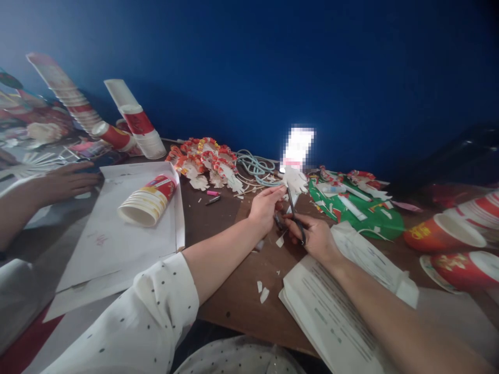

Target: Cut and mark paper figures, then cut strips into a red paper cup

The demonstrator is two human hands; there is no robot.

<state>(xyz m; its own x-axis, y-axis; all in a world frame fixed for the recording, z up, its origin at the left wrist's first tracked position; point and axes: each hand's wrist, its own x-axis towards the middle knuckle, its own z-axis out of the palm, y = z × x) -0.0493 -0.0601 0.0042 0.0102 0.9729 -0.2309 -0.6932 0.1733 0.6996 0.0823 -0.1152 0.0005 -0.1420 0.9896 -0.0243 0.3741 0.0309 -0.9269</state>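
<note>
My left hand (pixel 265 209) pinches a white paper cutout (pixel 296 180) with a scalloped edge, held up above the table. My right hand (pixel 317 239) is closed around a pair of dark-handled scissors (pixel 297 222), whose blades point up to the cutout's lower edge. Just under the hands hangs a small white paper scrap (pixel 279 241). More paper scraps (pixel 264 295) lie on the brown table (pixel 234 291) nearer to me. A printed booklet (pixel 331 311) rests below my right forearm.
Stacked paper cups (pixel 142 200) lie on white sheets (pixel 93 244) at left, near a co-worker's hand (pixel 66 182). Red-and-white cut pieces (pixel 206 161) and a pale blue cord (pixel 255 165) lie behind. A green disc (pixel 374 221) and red cups (pixel 444 232) are at right, before a blue wall (pixel 234 67).
</note>
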